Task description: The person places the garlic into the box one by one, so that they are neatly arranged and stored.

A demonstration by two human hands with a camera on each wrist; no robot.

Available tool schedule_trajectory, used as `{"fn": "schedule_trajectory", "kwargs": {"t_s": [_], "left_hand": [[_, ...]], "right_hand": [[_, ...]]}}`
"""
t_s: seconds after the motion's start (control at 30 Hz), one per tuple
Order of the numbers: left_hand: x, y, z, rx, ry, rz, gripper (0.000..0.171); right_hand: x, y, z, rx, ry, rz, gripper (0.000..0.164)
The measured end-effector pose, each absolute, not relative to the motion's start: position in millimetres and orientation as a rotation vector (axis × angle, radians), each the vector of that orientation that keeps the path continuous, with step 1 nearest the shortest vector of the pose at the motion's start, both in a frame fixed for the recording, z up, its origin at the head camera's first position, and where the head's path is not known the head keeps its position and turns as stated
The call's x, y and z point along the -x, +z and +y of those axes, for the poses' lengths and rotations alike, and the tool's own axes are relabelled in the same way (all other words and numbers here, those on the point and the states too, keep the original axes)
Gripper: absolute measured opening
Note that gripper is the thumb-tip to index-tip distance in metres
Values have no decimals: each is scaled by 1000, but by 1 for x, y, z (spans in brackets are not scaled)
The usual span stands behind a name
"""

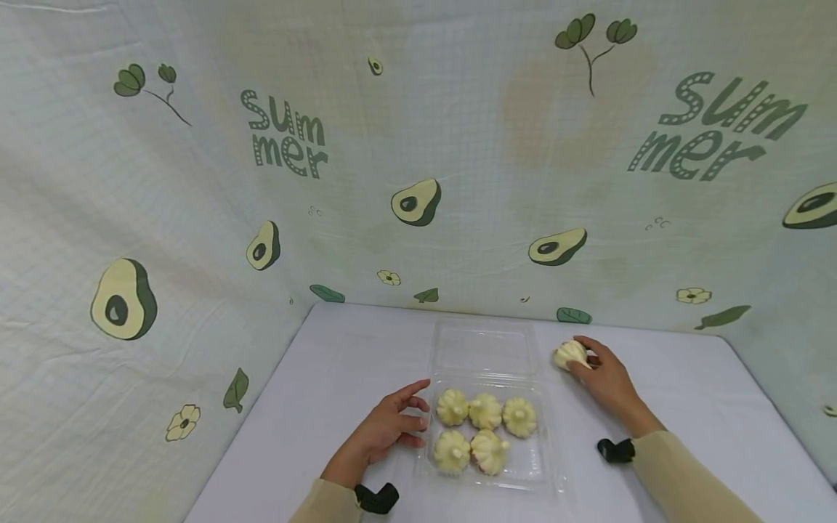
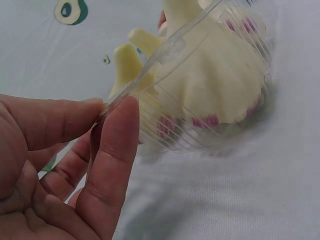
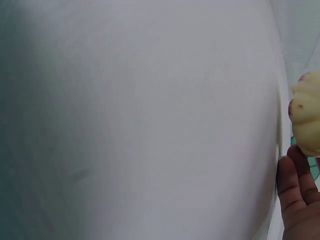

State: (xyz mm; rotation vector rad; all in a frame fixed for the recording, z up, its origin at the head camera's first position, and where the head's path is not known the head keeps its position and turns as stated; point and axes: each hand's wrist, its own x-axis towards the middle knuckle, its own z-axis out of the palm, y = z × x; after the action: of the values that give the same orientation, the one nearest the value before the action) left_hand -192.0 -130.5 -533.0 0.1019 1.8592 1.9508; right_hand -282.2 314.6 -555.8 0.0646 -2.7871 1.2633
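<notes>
My left hand (image 1: 391,423) is at the left side of a clear plastic clamshell box (image 1: 530,472), its thumb and a finger pinching the rim, as the left wrist view shows close up. Inside the box sit several pale garlic bulbs (image 1: 486,412), three in the back row and two in front; purple marks show low on a bulb (image 2: 215,80). Beyond the box's back right corner, my right hand (image 1: 609,378) grips another garlic bulb (image 1: 570,354) between thumb and fingers. Only part of this bulb (image 3: 307,112) shows at the right wrist view's edge.
The box's lid (image 1: 484,349) lies folded back toward the rear wall. At the box's front right is a space beside the front bulbs. A white cloth covers the table (image 1: 340,363), and hanging cloth (image 1: 471,240) with avocado prints encloses its back and sides.
</notes>
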Motion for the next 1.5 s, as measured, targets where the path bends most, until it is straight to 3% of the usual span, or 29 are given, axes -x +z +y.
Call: {"fn": "schedule_trajectory", "kwargs": {"t_s": [0.63, 0.87, 1.2, 1.5], "left_hand": [[190, -530, -130, -88, 1948, 1855, 77], [190, -530, -130, -88, 1950, 1855, 77], [189, -529, -130, -92, 1947, 1854, 78], [189, -529, -129, -90, 1945, 1851, 78]], "right_hand": [[268, -551, 322, -198, 1250, -2888, 54], [266, -552, 319, -221, 1207, -2864, 56], [267, -547, 308, -246, 1343, -2815, 38], [264, -546, 292, -219, 1260, -2857, 54]]}}
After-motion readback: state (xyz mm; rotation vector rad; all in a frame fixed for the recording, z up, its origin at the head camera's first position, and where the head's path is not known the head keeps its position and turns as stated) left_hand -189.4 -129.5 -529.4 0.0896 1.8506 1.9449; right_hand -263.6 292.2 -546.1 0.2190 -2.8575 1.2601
